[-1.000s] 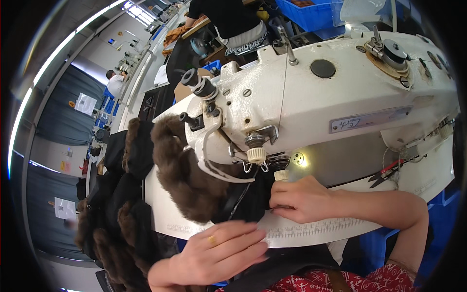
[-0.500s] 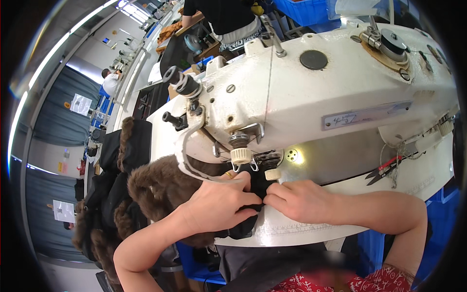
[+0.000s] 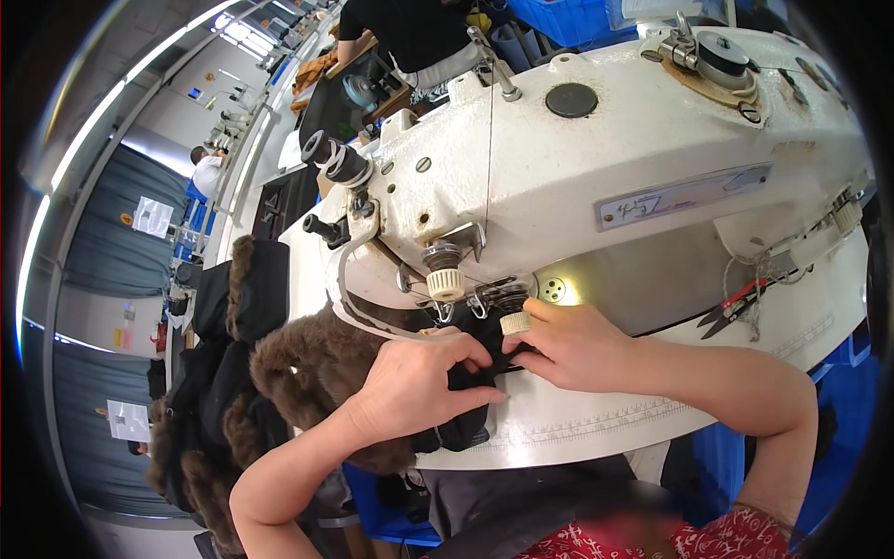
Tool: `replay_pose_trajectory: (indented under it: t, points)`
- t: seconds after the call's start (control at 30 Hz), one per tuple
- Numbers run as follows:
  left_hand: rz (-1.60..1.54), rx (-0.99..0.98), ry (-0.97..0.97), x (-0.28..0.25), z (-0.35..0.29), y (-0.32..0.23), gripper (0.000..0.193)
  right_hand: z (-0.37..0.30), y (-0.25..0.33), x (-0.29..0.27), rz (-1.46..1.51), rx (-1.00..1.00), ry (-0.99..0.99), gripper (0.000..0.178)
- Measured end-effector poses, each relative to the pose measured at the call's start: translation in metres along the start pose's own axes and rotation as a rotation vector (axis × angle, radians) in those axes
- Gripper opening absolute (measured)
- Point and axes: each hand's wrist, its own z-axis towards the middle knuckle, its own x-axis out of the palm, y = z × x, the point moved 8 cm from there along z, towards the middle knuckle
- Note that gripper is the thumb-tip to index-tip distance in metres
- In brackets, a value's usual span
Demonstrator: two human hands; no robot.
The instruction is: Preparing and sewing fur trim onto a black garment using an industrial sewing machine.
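Smooth wht tbl; hands on blk cloth, fluffy brn fur beside.

Garment L, snips R on sewing tbl

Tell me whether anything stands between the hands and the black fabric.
Nothing visible does: the left hand lies on the black fabric, and the right hand appears to touch its edge, beside the lower cream knob.

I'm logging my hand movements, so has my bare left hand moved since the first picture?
Yes, your bare left hand has moved forward, closer to the cream ribbed knob on the white sewing machine.
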Motion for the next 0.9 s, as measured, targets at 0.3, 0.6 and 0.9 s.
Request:
replay_pose_trajectory:
  t: [0.3,0.6,0.9]
  points:
    - [-0.091,0.009,0.102,-0.002,0.001,0.009,0.016,0.005,-0.009,-0.004,0.285,0.207,0.162,0.022]
    - [-0.135,0.019,0.040,-0.005,0.002,0.014,0.013,0.004,-0.014,-0.007,0.354,0.112,-0.043,0.021]
    - [-0.224,-0.149,0.030,-0.005,-0.003,0.019,0.015,-0.023,0.031,0.001,-0.311,-0.259,-0.183,0.015]
